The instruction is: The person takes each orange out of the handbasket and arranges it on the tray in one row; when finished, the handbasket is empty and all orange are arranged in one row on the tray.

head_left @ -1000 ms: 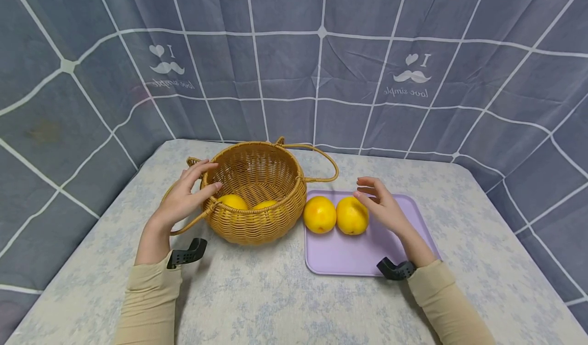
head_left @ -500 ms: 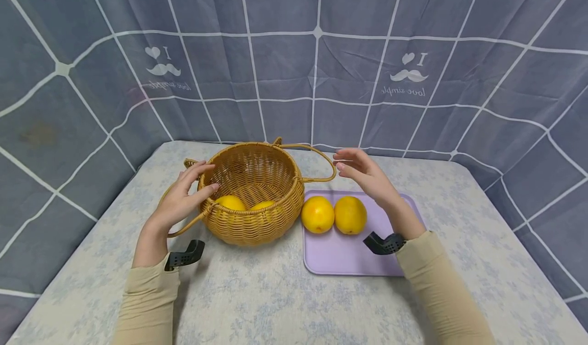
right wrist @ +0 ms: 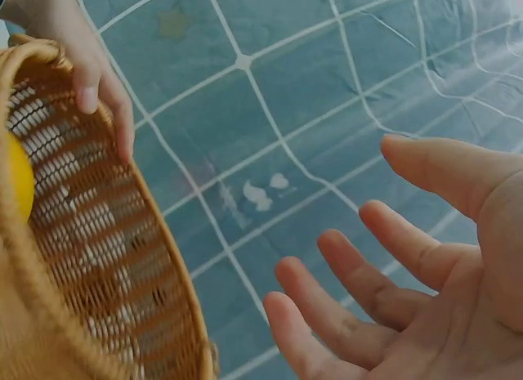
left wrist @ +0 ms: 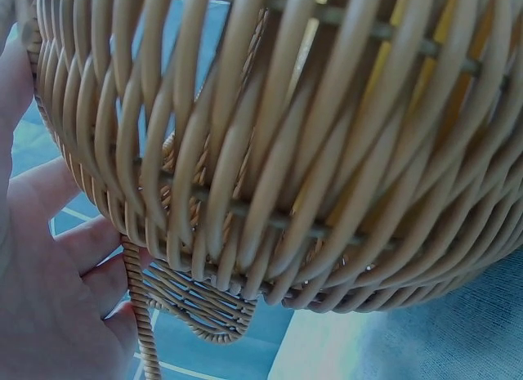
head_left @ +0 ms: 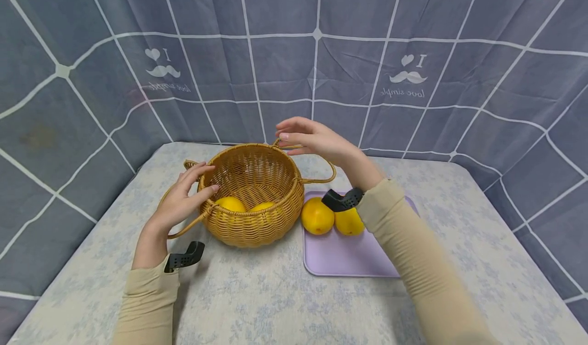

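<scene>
A wicker basket (head_left: 257,230) stands on the table, with two round yellow oranges (head_left: 264,207) inside it. My left hand (head_left: 184,197) rests on its left rim, thumb and fingers spread and reaching just over the edge. The left wrist view shows the palm (left wrist: 57,274) beside the woven wall, close to a thin handle (left wrist: 139,306). My right hand (head_left: 317,141) is held above the far right rim and right handle (head_left: 321,180), fingers loosely extended with nothing in them. The right wrist view shows those fingers (right wrist: 351,274) spread apart from the basket.
A lilac tray (head_left: 349,261) lies right of the basket. On it sit two more oranges (head_left: 318,216), one partly covered by the right wrist's black camera mount (head_left: 342,200). A blue-grey curtain with white lines (head_left: 285,69) hangs behind the patterned tablecloth (head_left: 257,294).
My right hand has risen from beside the tray's oranges and moved left and away, over the basket's right handle. My left hand has stayed at the rim.
</scene>
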A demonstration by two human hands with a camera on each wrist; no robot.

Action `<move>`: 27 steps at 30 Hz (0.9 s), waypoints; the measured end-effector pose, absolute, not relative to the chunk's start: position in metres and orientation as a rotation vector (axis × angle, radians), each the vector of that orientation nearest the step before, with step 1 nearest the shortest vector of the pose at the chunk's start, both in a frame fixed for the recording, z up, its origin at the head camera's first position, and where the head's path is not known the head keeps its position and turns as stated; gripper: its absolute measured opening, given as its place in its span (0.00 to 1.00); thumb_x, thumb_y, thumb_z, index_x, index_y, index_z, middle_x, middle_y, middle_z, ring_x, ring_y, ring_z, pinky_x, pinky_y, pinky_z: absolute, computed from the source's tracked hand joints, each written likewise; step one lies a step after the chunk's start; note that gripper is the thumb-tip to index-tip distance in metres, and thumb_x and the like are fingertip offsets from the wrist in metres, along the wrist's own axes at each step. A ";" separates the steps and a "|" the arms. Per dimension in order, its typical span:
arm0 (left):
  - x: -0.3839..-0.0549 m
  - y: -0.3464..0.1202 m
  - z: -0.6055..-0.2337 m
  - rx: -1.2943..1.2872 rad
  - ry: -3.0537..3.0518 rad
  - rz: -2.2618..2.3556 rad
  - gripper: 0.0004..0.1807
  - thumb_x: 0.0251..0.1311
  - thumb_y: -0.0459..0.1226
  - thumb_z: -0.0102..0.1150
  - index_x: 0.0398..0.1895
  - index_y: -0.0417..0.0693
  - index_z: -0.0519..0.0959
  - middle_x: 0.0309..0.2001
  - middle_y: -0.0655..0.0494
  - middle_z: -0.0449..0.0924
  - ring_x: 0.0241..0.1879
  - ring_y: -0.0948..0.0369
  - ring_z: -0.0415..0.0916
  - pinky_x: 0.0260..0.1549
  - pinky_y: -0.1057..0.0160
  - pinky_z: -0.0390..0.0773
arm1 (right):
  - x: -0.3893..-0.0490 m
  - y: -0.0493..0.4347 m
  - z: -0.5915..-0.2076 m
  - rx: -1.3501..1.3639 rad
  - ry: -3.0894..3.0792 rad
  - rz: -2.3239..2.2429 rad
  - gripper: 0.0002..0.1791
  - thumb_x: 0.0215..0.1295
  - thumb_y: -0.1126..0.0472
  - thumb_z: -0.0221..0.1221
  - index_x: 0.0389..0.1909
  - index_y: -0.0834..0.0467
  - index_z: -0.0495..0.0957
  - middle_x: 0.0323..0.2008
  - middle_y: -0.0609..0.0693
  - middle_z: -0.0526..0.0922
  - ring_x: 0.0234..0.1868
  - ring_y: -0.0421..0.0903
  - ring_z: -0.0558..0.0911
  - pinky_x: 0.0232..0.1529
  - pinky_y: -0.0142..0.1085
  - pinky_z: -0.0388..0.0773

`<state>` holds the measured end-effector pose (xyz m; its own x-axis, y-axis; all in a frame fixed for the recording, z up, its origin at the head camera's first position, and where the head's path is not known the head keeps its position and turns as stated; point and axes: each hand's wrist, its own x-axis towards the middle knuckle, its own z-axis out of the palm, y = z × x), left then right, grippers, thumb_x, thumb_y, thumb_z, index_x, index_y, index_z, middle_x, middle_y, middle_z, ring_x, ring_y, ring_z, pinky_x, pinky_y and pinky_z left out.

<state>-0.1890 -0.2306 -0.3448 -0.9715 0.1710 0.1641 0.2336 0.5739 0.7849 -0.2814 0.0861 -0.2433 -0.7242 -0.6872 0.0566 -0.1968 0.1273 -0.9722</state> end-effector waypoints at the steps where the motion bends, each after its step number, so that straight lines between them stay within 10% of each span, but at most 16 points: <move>1: -0.189 -0.231 -0.345 -0.351 -2.725 -1.373 0.32 0.66 0.50 0.52 0.70 0.49 0.60 0.74 0.56 0.42 0.72 0.50 0.26 0.57 0.28 0.42 | -0.283 0.079 -0.241 -0.860 1.994 -1.614 0.23 0.67 0.60 0.56 0.61 0.60 0.67 0.60 0.57 0.69 0.58 0.52 0.73 0.56 0.44 0.72; 27: -0.191 -0.232 -0.343 -0.328 -2.758 -1.363 0.33 0.65 0.52 0.51 0.70 0.50 0.60 0.74 0.54 0.41 0.72 0.46 0.34 0.57 0.29 0.46 | -0.316 -0.019 -0.270 -0.751 1.653 -1.463 0.27 0.63 0.68 0.57 0.63 0.60 0.65 0.63 0.57 0.68 0.57 0.51 0.74 0.58 0.45 0.69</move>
<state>-0.1909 -0.2318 -0.3434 -0.9764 0.1679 0.1360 0.2100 0.5898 0.7797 -0.3165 -0.0194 -0.2700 -0.5144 -0.8402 -0.1717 0.0687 0.1593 -0.9848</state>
